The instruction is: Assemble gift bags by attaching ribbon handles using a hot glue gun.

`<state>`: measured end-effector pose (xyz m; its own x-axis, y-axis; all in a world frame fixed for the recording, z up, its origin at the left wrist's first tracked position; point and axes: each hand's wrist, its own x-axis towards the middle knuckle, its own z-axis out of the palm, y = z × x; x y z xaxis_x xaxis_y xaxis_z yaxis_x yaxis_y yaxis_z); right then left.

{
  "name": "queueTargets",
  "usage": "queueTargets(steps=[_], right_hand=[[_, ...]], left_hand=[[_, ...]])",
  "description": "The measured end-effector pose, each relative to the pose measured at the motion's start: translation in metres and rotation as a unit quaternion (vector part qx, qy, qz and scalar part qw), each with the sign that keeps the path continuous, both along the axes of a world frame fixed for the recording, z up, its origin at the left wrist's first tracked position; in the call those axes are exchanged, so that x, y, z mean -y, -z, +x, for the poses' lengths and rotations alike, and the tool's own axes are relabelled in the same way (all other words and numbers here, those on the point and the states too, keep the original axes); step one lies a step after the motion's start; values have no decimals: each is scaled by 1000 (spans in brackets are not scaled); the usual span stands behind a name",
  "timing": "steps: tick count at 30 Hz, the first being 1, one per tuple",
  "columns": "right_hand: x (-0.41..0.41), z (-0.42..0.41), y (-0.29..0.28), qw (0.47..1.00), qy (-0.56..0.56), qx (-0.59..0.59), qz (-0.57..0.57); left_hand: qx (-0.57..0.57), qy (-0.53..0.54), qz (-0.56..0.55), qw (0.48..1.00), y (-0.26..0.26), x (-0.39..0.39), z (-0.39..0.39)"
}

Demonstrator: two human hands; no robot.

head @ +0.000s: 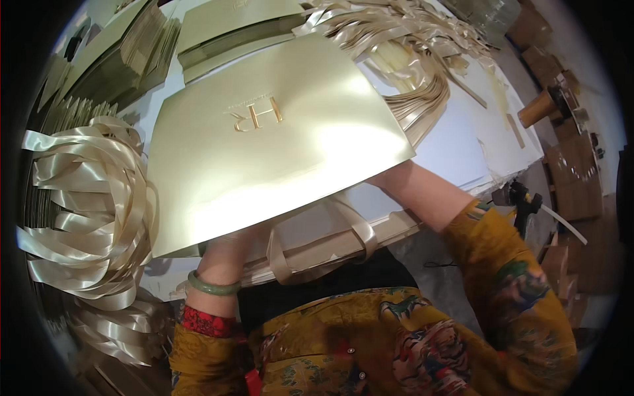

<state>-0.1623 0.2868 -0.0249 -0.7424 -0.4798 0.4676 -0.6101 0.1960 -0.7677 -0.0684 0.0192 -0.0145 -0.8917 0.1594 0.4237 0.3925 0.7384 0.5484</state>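
A glossy pale-gold paper gift bag [277, 163] with raised gold lettering lies across the middle of the view, its lettering upside down. My left hand [235, 242] reaches beneath its lower left part, with a green bangle on the wrist; the fingers are hidden. My right hand [394, 175] goes under the lower right edge, and its fingers are hidden too. A champagne satin ribbon handle [364, 232] loops below the bag, over a stack of flat paper pieces [327, 252] at the table's near edge.
Gold bags with ribbon handles [99, 173] are packed at left. More gold bags [242, 24] lie stacked behind. Bundled ribbons [421, 99] spread over the white table [450, 153] at back right. A hot glue gun [525, 203] is beyond the right edge, near cardboard boxes [569, 173].
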Motion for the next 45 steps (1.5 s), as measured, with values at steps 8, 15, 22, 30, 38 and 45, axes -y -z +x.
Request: queueTargets(steps=[8, 15, 22, 30, 38, 45], right_hand=[[81, 30, -39, 956, 21, -65, 287], [2, -1, -14, 985, -23, 0, 172], [10, 15, -51, 943, 96, -2, 319], [25, 18, -31, 966, 94, -5, 240], [69, 75, -71, 983, -49, 176, 5], [116, 136, -71, 970, -58, 60, -229]], left_hand=[[-43, -122, -233, 964, 14, -4, -13], [-164, -75, -319, 931, 13, -2, -22], [195, -93, 11, 976, -48, -55, 13], [175, 104, 757, 621, -93, -100, -19], [69, -17, 451, 890, -156, -139, -18], [-45, -145, -27, 988, -168, -95, -33]])
